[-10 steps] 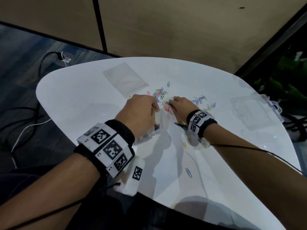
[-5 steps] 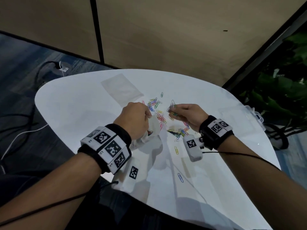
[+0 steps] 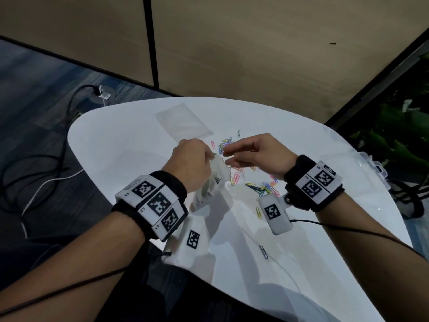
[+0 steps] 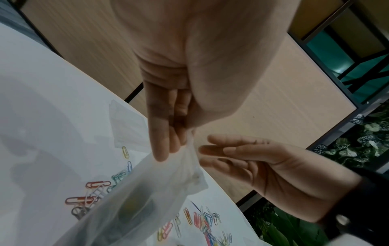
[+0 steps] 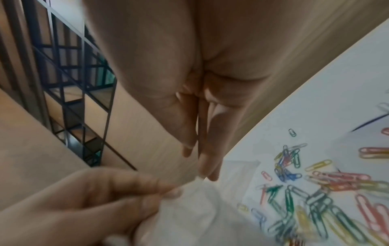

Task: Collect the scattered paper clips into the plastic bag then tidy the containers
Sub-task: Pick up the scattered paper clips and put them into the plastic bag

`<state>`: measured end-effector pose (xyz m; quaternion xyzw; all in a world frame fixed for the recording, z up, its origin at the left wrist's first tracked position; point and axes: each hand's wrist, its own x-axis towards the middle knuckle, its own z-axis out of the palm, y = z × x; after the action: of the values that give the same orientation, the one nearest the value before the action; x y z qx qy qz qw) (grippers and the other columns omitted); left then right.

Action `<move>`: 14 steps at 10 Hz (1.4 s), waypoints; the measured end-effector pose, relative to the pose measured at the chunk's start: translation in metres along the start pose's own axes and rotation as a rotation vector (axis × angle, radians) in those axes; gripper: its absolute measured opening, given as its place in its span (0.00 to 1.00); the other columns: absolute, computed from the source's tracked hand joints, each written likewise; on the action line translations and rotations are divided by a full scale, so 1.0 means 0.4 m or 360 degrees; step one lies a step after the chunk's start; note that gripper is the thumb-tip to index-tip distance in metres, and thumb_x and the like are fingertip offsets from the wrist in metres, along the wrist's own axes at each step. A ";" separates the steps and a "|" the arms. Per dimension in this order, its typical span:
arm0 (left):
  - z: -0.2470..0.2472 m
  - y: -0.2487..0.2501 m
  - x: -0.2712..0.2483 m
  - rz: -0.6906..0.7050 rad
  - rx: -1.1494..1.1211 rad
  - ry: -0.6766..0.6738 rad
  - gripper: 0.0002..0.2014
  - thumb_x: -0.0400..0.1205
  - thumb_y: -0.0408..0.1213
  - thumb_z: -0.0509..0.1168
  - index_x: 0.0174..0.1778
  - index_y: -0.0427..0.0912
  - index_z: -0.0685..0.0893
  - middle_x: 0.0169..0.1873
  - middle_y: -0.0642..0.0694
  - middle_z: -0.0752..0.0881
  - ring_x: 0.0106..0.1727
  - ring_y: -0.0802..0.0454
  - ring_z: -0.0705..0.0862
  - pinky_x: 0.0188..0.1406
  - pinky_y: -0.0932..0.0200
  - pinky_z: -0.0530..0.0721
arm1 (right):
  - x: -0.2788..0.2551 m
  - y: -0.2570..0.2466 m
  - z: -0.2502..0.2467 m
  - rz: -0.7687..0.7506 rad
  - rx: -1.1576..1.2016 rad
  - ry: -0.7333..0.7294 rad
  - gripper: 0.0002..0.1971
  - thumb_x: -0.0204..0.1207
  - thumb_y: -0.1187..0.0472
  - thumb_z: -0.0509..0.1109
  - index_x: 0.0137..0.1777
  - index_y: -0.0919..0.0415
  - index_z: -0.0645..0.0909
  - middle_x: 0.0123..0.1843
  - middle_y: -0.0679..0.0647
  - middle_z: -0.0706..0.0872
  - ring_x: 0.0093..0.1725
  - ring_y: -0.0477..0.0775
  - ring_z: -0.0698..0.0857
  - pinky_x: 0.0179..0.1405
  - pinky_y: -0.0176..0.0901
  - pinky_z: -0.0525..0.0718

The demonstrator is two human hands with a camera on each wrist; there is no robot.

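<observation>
From the head camera I see my left hand (image 3: pixel 189 162) raised over the white table (image 3: pixel 120 163), its fingers and thumb pinching the top edge of the plastic bag (image 3: pixel 212 182), which hangs crumpled below the knuckles. Through the bag's cloudy film I can make out dark and yellowish shapes inside, but I cannot tell from the left wrist view what they are. My right hand (image 3: pixel 257 154) is held just beside the bag's mouth with its fingers stretched out straight and close together; I see nothing gripped between them, though the right wrist view is blurred and the palm fills most of it, so a small clip against the fingertips would be hard to spot. The coloured paper clips (image 3: pixel 262 187) lie scattered on the table under and between my hands, part of the pile hidden behind my right wrist and the camera unit strapped there. One blue clip (image 3: pixel 263 252) lies alone nearer to me, and a yellow one (image 3: pixel 258 212) sits just below the pile. A second flat clear bag (image 3: pixel 183 120) lies farther back on the table. At the right edge a transparent container (image 3: pixel 371 163) is hard to read against the white surface.
</observation>
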<state>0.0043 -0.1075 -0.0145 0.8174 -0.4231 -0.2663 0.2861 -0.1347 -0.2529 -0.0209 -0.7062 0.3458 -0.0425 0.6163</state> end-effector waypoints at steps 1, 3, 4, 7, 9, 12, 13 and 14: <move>-0.010 -0.013 -0.001 0.0014 -0.0016 0.0024 0.15 0.83 0.28 0.60 0.56 0.42 0.91 0.49 0.43 0.90 0.52 0.44 0.89 0.60 0.55 0.86 | 0.088 0.032 -0.049 0.0008 -0.0287 0.0297 0.14 0.80 0.74 0.63 0.56 0.64 0.89 0.56 0.60 0.91 0.57 0.60 0.90 0.60 0.46 0.87; -0.010 -0.017 0.003 0.0040 -0.0006 -0.0022 0.15 0.84 0.29 0.60 0.58 0.42 0.90 0.50 0.40 0.90 0.51 0.43 0.90 0.58 0.56 0.87 | 0.342 0.173 -0.092 0.0033 -0.1878 0.0125 0.27 0.87 0.51 0.54 0.85 0.56 0.57 0.88 0.55 0.50 0.86 0.59 0.52 0.83 0.57 0.58; -0.013 -0.017 0.007 0.0055 0.0016 -0.0026 0.15 0.85 0.30 0.59 0.59 0.43 0.90 0.51 0.41 0.91 0.52 0.43 0.90 0.57 0.58 0.86 | 0.419 0.237 -0.106 0.0174 -0.1979 0.0019 0.30 0.86 0.49 0.52 0.84 0.63 0.56 0.87 0.61 0.49 0.85 0.64 0.51 0.82 0.64 0.59; 0.000 -0.015 0.006 0.0069 0.0065 -0.0068 0.16 0.85 0.30 0.58 0.59 0.45 0.90 0.53 0.41 0.89 0.41 0.47 0.86 0.54 0.59 0.86 | 0.196 0.377 -0.306 0.0671 -0.1794 0.0356 0.27 0.86 0.49 0.48 0.79 0.64 0.64 0.82 0.63 0.63 0.81 0.65 0.62 0.78 0.66 0.65; 0.011 0.002 -0.006 0.0079 0.0109 -0.0090 0.16 0.84 0.31 0.58 0.57 0.46 0.90 0.52 0.40 0.90 0.42 0.47 0.86 0.58 0.55 0.86 | 0.147 0.356 -0.197 0.0337 -0.1512 0.0339 0.21 0.84 0.50 0.55 0.69 0.64 0.70 0.69 0.68 0.77 0.66 0.69 0.78 0.65 0.55 0.76; 0.022 0.017 0.001 0.0051 0.0135 -0.0158 0.16 0.84 0.32 0.59 0.59 0.47 0.89 0.57 0.41 0.88 0.51 0.40 0.89 0.59 0.51 0.87 | 0.132 0.324 -0.113 0.0184 -0.2034 0.0354 0.10 0.78 0.66 0.64 0.50 0.61 0.87 0.49 0.60 0.87 0.50 0.61 0.87 0.43 0.40 0.78; 0.026 0.018 0.003 0.0064 0.0138 -0.0167 0.15 0.84 0.32 0.59 0.58 0.47 0.90 0.58 0.42 0.88 0.52 0.40 0.89 0.60 0.50 0.87 | 0.111 0.314 -0.136 0.0392 -0.1646 0.0555 0.13 0.73 0.68 0.69 0.51 0.56 0.91 0.51 0.55 0.91 0.53 0.57 0.88 0.53 0.40 0.85; 0.031 0.019 0.006 0.0072 0.0153 -0.0175 0.15 0.84 0.33 0.59 0.57 0.48 0.90 0.60 0.43 0.87 0.55 0.42 0.88 0.62 0.50 0.86 | 0.080 0.312 -0.174 0.0608 -0.0892 0.0789 0.08 0.71 0.67 0.74 0.42 0.54 0.93 0.41 0.54 0.93 0.46 0.54 0.92 0.57 0.43 0.88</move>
<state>-0.0069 -0.1161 -0.0184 0.8047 -0.4688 -0.2837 0.2286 -0.1986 -0.3287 -0.1284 -0.7381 0.6066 -0.0003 0.2955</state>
